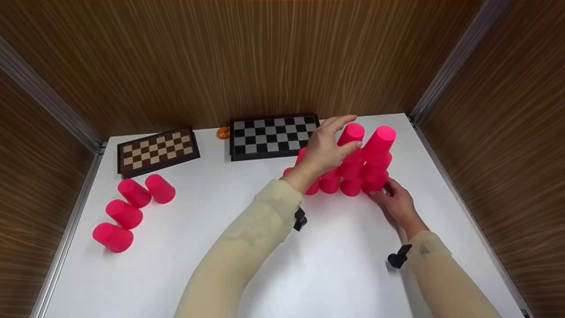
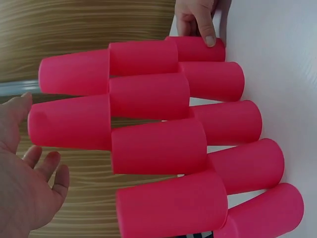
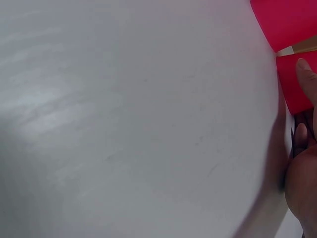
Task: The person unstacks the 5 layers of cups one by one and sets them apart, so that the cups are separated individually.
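Bright pink cups stand upside down in a stepped stack at the right of the table, with several in the bottom row, several in the middle row and two on top. My left hand (image 1: 324,148) is spread around the upper end of the left top cup (image 2: 72,121), and in the left wrist view a gap shows between its fingers and the cup. Beside it stands the right top cup (image 1: 380,142). Low at the stack's right end, my right hand (image 1: 399,203) grips the end bottom cup (image 3: 292,89), thumb on its front; its other fingers are partly hidden.
Several loose pink cups (image 1: 124,214) stand upside down at the table's left. Behind them lies a brown checkered board (image 1: 158,150). A black-and-grey checkered board (image 1: 269,136) and a small orange object (image 1: 223,133) lie by the wood-grain back wall (image 1: 247,57).
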